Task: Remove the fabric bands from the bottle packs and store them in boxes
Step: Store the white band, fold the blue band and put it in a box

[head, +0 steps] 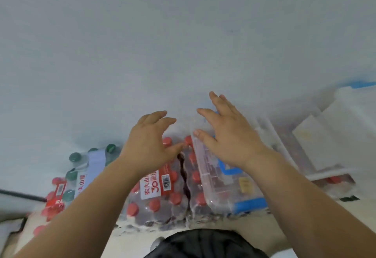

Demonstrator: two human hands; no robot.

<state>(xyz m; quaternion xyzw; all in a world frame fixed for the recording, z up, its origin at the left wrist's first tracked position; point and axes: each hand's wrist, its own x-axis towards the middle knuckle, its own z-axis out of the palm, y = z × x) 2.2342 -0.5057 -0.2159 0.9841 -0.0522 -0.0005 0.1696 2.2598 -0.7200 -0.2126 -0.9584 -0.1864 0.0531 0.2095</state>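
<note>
Dark clothing (203, 243) is showing at the lower edge. The left hand (150, 141) is hovering above the red-capped bottle pack (154, 205), fingers loosely curved and holding nothing. A dark band (184, 174) is running across this pack, just below the thumb. The right hand (230, 135) is spreading wide, empty, over a clear box (221, 192). A green-capped pack (74, 157) is lying further left.

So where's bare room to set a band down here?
Bare floor shows along the near edge of the red-capped pack, before your dark clothing. Crowded: green-capped pack at left, clear box and white boxes at right.
</note>
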